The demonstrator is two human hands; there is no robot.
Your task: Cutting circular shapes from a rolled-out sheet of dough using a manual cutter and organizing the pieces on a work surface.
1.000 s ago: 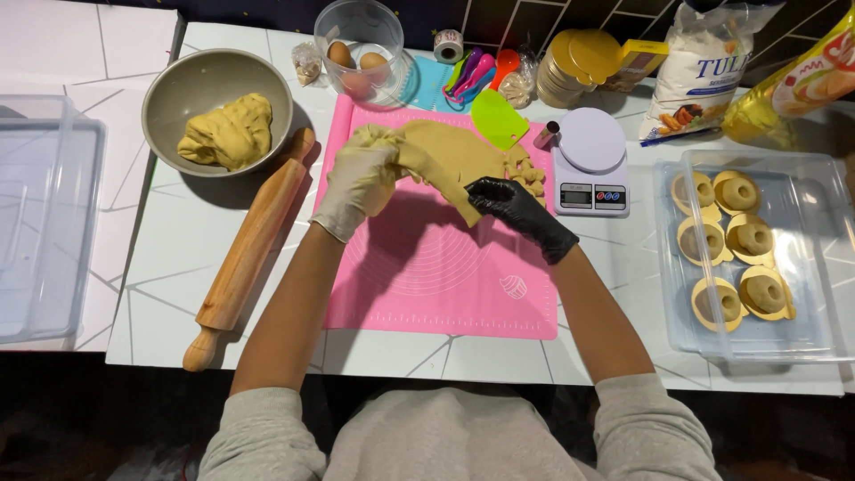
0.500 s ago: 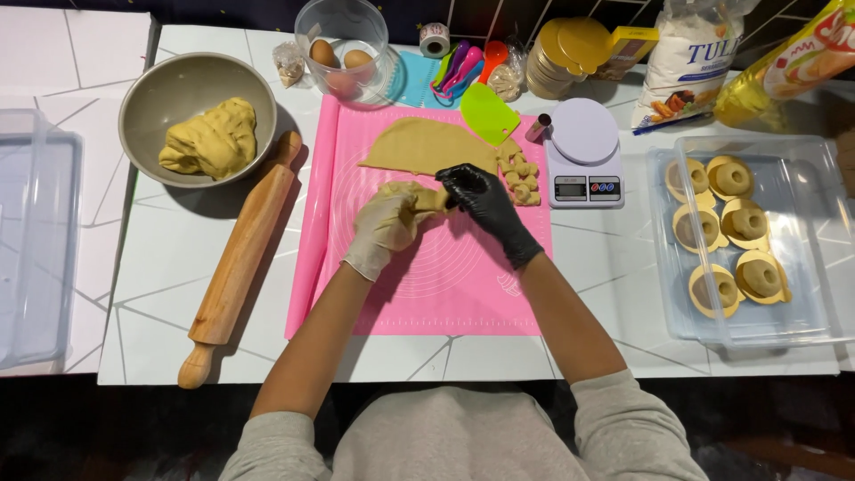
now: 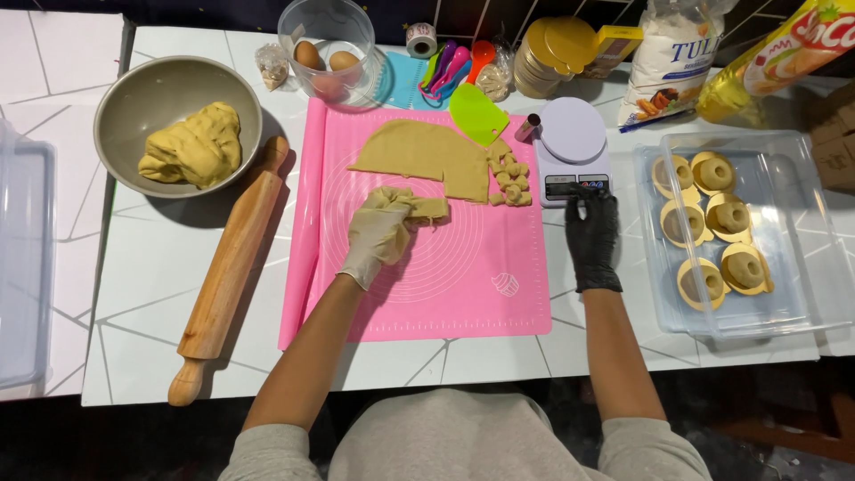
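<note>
Along the back edge of your surface (image 3: 178,294) stand a white flour bag (image 3: 670,53) with blue lettering, a yellow bottle (image 3: 773,62) with a red label, and a yellow lidded tub (image 3: 550,49). Your left hand (image 3: 381,233), in a pale glove, has its fingers closed around a dough strip (image 3: 426,207) on the pink mat (image 3: 463,285), just below the rolled dough sheet (image 3: 423,153). Your right hand (image 3: 591,233), black-gloved, rests fingers pinched at the white scale (image 3: 572,142). The mat's lower half lies open; the clear tray (image 3: 802,294) sits near its right edge.

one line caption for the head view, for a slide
Left hand holds a dough strip on the pink mat; right hand at the scale.
</note>
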